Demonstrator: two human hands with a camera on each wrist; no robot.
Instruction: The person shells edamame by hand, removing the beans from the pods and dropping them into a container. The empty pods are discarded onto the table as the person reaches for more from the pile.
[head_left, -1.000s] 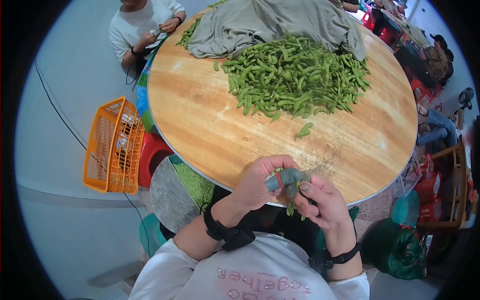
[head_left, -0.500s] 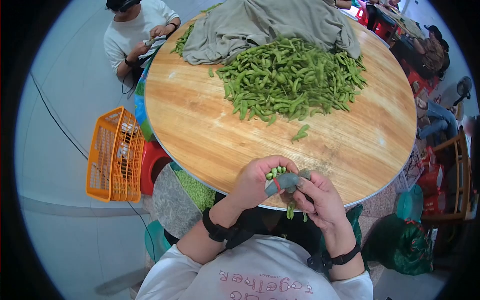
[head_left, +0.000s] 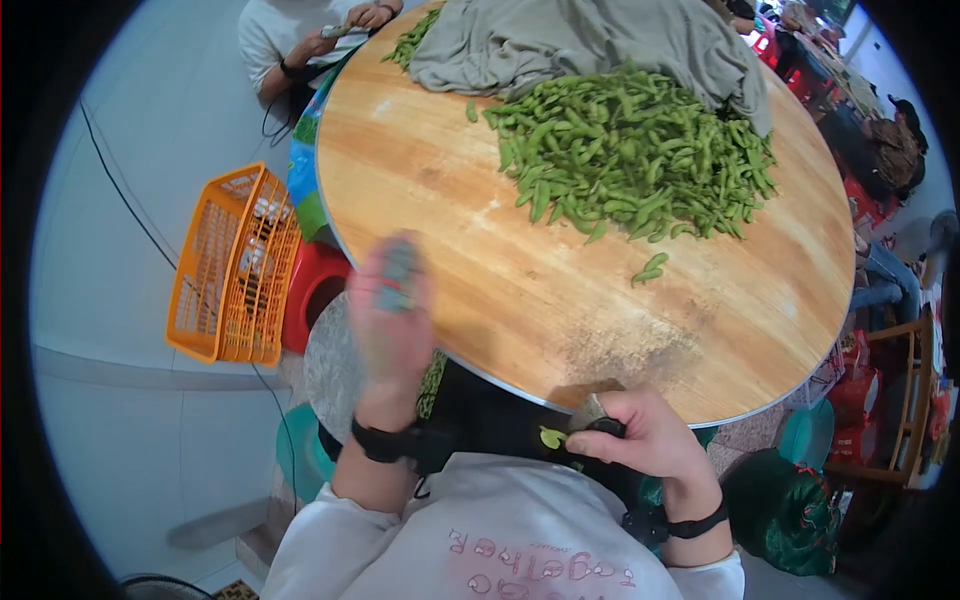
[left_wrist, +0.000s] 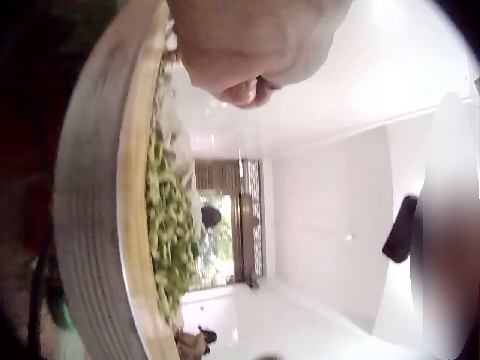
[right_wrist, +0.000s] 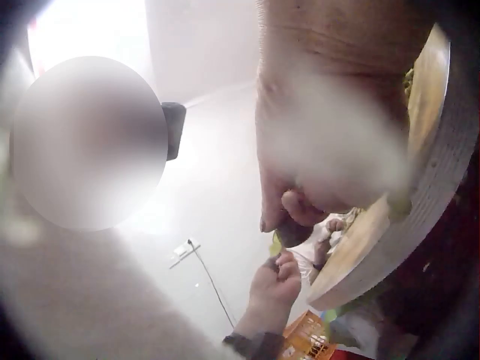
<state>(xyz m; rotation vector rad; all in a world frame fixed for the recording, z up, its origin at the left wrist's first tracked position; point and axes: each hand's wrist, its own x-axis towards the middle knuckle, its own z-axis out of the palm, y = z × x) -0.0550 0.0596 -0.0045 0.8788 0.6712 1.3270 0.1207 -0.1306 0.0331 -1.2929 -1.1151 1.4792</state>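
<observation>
My left hand (head_left: 392, 320), blurred, is above the table's near left edge, with a grey-green finger cover (head_left: 397, 275) on it. In the right wrist view its fingers look curled; I cannot tell whether it holds beans. Below it, partly hidden, lie shelled green beans (head_left: 432, 385). Just off the table's front edge, my right hand (head_left: 648, 432) pinches a light green pod (head_left: 552, 437) between thumb and covered fingers. A heap of edamame pods (head_left: 640, 150) covers the far part of the round wooden table (head_left: 450, 240), and two loose pods (head_left: 650, 268) lie nearer.
A grey cloth (head_left: 580, 45) drapes over the back of the heap. Brown debris (head_left: 635, 345) is scattered near the front edge. At left stand an orange basket (head_left: 225, 270) and a red stool (head_left: 312, 295). Another person (head_left: 290, 45) works across the table at the far left.
My hands were together over the front edge, with green beans showing in the left. The left has swung away leftward; the right has stayed near the edge with a pod.
</observation>
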